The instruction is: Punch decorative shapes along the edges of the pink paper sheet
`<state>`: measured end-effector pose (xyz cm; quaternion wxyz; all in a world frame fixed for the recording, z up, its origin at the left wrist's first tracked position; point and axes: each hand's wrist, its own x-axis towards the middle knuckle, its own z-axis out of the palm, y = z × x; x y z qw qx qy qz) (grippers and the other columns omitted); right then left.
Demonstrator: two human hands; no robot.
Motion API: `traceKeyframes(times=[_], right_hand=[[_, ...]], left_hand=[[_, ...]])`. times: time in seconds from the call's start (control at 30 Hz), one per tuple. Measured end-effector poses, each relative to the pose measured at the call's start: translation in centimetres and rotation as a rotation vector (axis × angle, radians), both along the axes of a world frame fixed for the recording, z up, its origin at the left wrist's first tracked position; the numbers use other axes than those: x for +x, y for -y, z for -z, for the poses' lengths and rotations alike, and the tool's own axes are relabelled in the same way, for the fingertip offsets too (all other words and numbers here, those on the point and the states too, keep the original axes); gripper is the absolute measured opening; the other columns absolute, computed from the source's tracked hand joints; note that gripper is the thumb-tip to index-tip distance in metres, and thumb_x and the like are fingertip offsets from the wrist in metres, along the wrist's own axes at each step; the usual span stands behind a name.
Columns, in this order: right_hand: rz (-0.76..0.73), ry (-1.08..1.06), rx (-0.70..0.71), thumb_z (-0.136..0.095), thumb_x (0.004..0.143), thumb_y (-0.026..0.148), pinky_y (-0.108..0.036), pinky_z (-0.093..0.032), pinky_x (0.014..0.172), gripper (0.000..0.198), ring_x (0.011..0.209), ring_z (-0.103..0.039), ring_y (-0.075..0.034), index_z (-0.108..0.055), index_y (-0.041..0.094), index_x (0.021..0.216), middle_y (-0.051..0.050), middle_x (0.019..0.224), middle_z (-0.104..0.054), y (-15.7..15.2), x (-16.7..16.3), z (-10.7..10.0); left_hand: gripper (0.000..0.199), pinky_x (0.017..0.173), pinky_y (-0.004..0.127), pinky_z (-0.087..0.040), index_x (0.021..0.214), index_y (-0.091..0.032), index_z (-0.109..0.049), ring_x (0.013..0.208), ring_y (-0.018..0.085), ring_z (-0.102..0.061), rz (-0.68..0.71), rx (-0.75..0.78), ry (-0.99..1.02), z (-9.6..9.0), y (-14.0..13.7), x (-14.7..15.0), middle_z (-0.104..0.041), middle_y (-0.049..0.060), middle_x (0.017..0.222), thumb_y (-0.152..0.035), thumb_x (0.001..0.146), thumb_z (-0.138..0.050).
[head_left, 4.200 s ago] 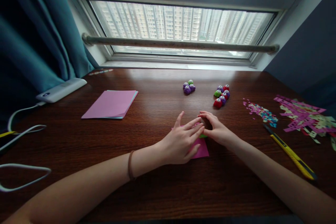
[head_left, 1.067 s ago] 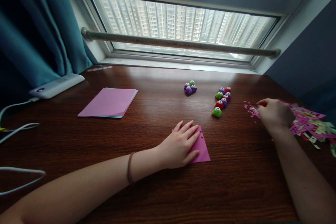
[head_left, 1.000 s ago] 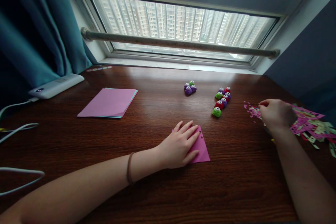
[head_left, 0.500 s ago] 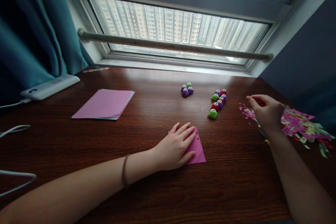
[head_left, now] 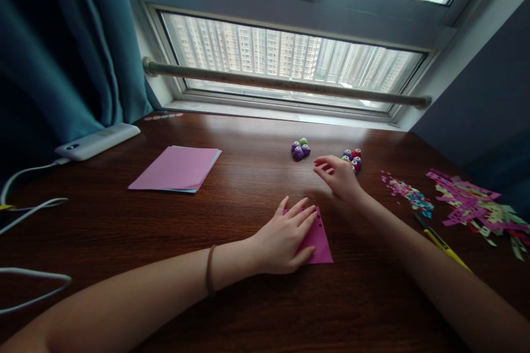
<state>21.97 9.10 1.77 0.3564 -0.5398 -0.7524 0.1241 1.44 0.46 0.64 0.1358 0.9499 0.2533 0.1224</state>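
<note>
My left hand [head_left: 285, 237] lies flat with spread fingers on a small pink paper [head_left: 323, 248], which has several small punched holes near its upper right edge. My right hand [head_left: 339, 176] hovers above the table beyond the paper, its fingers loosely bent, thumb and forefinger slightly apart, and nothing visible between them. It partly hides a group of small red, purple and green paper punches [head_left: 356, 163] with white buttons. To its left, several purple punches and a green one stand in a cluster of punches [head_left: 298, 151].
A stack of pink and blue paper [head_left: 176, 168] lies at the left, near a white power bank [head_left: 99, 142] with a cable. On the right are punched confetti [head_left: 409, 196], cut paper strips [head_left: 472, 198] and a yellow craft knife [head_left: 445, 245] beside my right forearm.
My right hand has moved left, from above the confetti to in front of the punches, and its fingers have parted a little. My left hand stays on the pink paper. The view has tilted slightly.
</note>
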Motion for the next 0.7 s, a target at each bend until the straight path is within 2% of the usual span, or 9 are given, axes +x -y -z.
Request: traceKeyframes(times=[0.1, 0.2, 0.37, 0.47, 0.57, 0.7], right_hand=[[0.026, 0.093, 0.023, -0.057, 0.080, 0.025, -0.030, -0.048, 0.074, 0.024, 0.074, -0.058, -0.015, -0.060, 0.015, 0.102, -0.008, 0.098, -0.060, -3.3, -2.0, 0.5], [0.079, 0.187, 0.059, -0.056, 0.080, 0.024, -0.039, -0.044, 0.084, 0.029, 0.091, -0.053, -0.024, -0.058, 0.014, 0.108, -0.014, 0.104, -0.055, -5.8, -3.5, 1.4], [0.139, 0.237, 0.098, -0.056, 0.078, 0.017, -0.045, -0.037, 0.092, 0.029, 0.107, -0.040, -0.032, -0.058, 0.011, 0.106, -0.018, 0.111, -0.049, -7.4, -4.7, 2.9], [0.143, 0.204, 0.096, -0.054, 0.077, 0.012, -0.046, -0.035, 0.094, 0.026, 0.108, -0.039, -0.031, -0.058, 0.011, 0.103, -0.018, 0.109, -0.051, -7.4, -4.8, 3.2], [0.117, 0.122, 0.074, -0.056, 0.076, 0.011, -0.043, -0.037, 0.093, 0.023, 0.103, -0.045, -0.028, -0.058, 0.013, 0.099, -0.014, 0.100, -0.057, -6.4, -4.8, 2.9], [0.059, -0.070, 0.023, -0.057, 0.080, 0.022, -0.032, -0.048, 0.080, 0.022, 0.085, -0.058, -0.018, -0.052, 0.015, 0.101, -0.008, 0.097, -0.061, -2.6, -4.2, 1.7]], left_hand=[[0.067, 0.106, 0.060, -0.009, 0.139, -0.013, -0.024, 0.136, 0.031, -0.014, 0.006, 0.011, 0.006, 0.0, -0.1, -0.1, -0.028, 0.015, 0.144, -0.045, 0.085, -0.045], [0.074, 0.108, 0.058, -0.009, 0.139, -0.011, -0.024, 0.137, 0.030, -0.012, -0.012, -0.006, 0.017, 0.0, -0.4, -0.2, -0.026, 0.016, 0.145, -0.051, 0.082, -0.049], [0.085, 0.110, 0.052, -0.007, 0.138, -0.006, -0.028, 0.137, 0.030, -0.009, -0.034, -0.045, 0.019, 0.3, -0.8, -0.3, -0.025, 0.018, 0.145, -0.061, 0.076, -0.052], [0.089, 0.111, 0.049, -0.006, 0.138, -0.005, -0.026, 0.137, 0.029, -0.008, -0.023, -0.051, 0.005, 0.5, -0.9, -0.3, -0.024, 0.018, 0.145, -0.062, 0.075, -0.053], [0.088, 0.112, 0.047, -0.007, 0.139, -0.005, -0.026, 0.137, 0.028, -0.008, -0.028, -0.051, -0.011, 0.5, -0.9, -0.3, -0.023, 0.018, 0.145, -0.061, 0.077, -0.051], [0.085, 0.112, 0.044, -0.008, 0.139, -0.005, -0.024, 0.138, 0.027, -0.008, -0.023, -0.032, -0.023, 0.7, -0.8, -0.3, -0.022, 0.017, 0.146, -0.061, 0.080, -0.046]])
